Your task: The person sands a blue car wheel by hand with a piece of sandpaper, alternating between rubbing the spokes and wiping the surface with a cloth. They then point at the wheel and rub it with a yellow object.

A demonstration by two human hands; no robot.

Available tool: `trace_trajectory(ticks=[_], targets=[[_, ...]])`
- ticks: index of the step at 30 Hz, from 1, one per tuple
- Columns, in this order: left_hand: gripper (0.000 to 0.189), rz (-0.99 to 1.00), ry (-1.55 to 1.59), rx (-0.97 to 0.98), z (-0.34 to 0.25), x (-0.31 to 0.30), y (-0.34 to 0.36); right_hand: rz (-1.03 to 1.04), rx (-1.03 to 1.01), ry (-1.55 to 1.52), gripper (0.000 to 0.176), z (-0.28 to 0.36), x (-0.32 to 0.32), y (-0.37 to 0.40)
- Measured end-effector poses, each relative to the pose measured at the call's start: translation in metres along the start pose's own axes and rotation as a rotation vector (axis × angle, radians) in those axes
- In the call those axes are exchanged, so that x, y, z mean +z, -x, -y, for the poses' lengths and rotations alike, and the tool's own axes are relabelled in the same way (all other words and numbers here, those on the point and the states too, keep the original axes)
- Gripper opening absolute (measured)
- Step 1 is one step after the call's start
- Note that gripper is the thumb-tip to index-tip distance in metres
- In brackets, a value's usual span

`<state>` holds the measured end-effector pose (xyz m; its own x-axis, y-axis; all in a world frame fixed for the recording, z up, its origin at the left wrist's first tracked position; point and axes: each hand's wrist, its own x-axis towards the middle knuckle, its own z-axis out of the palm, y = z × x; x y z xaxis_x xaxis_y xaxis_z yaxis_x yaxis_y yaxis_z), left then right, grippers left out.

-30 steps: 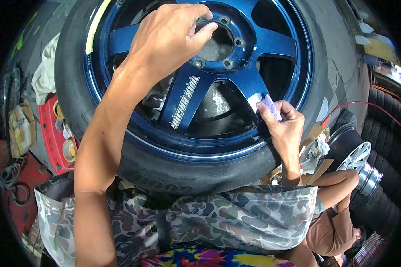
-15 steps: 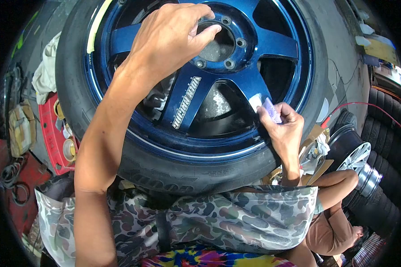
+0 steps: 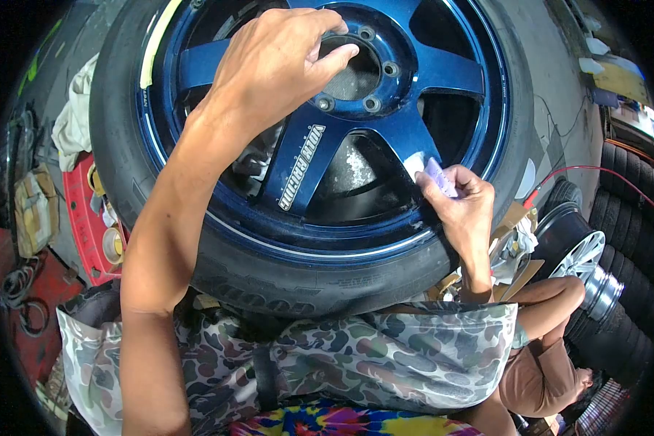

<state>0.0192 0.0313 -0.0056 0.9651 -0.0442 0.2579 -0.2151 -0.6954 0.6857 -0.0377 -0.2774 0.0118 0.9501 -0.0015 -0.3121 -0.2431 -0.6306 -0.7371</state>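
Note:
A blue multi-spoke wheel rim [image 3: 394,138] lies face up, mounted in a black tire [image 3: 261,280] in front of me. My left hand [image 3: 283,62] reaches over the hub, its thumb and index finger apart, nothing held between them; its other fingers are hidden. Pinched in my right hand [image 3: 461,200] is a small folded piece of purple sandpaper [image 3: 439,178]. The paper is at the lower right spoke, by a whitish patch [image 3: 416,164]. White raised lettering [image 3: 302,167] marks the spoke to the left.
A red tray [image 3: 83,218] with a tape roll stands left of the tire. At right are a bare silver rim [image 3: 581,254], stacked tires [image 3: 625,211] and a red cable [image 3: 596,169]. Another person [image 3: 545,370] sits at lower right. Yellow tape [image 3: 156,47] sticks to the rim edge.
My right hand and the purple sandpaper have shifted very slightly up and left. My left hand stays almost still over the hub.

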Motion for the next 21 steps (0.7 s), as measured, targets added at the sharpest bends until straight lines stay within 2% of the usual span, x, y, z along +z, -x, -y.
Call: trace_trajectory(ticks=[2,6,8,10,12,13,14,15,16,18,19,20,21], targets=[[0.026,-0.067,-0.122,0.187,0.011,0.005,0.003,0.044,-0.067,0.134,0.031,0.001,-0.002,0.001],[0.029,-0.07,-0.11,0.175,0.008,0.007,0.004,-0.016,-0.01,0.119,0.031,0.003,-0.005,-0.002],[0.03,-0.151,-0.077,0.202,0.013,0.016,0.005,0.139,-0.107,0.197,0.03,0.006,-0.011,-0.001],[0.029,-0.15,-0.063,0.215,0.01,0.018,0.006,0.127,-0.084,0.15,0.029,0.008,-0.014,0.001],[0.029,-0.144,-0.048,0.224,0.005,0.021,0.01,-0.013,-0.047,0.001,0.026,0.012,-0.021,0.003],[0.028,-0.117,-0.042,0.266,0.0,0.023,0.013,-0.076,-0.113,-0.034,0.025,0.004,-0.022,0.001],[0.028,-0.091,-0.036,0.312,-0.006,0.025,0.015,-0.08,-0.075,-0.084,0.022,0.004,-0.024,0.002],[0.028,0.031,-0.043,0.263,-0.019,0.025,0.022,-0.049,-0.011,-0.151,0.021,0.005,-0.026,0.005],[0.029,0.097,-0.034,0.306,-0.028,0.029,0.028,-0.018,0.053,-0.219,0.021,0.005,-0.027,0.007],[0.032,0.313,-0.038,0.327,-0.05,0.035,0.045,0.048,-0.024,-0.219,0.019,-0.007,-0.026,0.01],[0.034,0.397,-0.055,0.336,-0.062,0.036,0.053,0.028,-0.021,-0.079,0.021,-0.004,-0.027,0.013],[0.036,0.481,-0.076,0.342,-0.073,0.037,0.06,0.023,-0.015,-0.079,0.021,-0.009,-0.027,0.013],[0.049,0.53,-0.082,0.347,-0.079,0.039,0.067,-0.029,-0.136,0.033,0.02,-0.015,-0.025,0.012]])
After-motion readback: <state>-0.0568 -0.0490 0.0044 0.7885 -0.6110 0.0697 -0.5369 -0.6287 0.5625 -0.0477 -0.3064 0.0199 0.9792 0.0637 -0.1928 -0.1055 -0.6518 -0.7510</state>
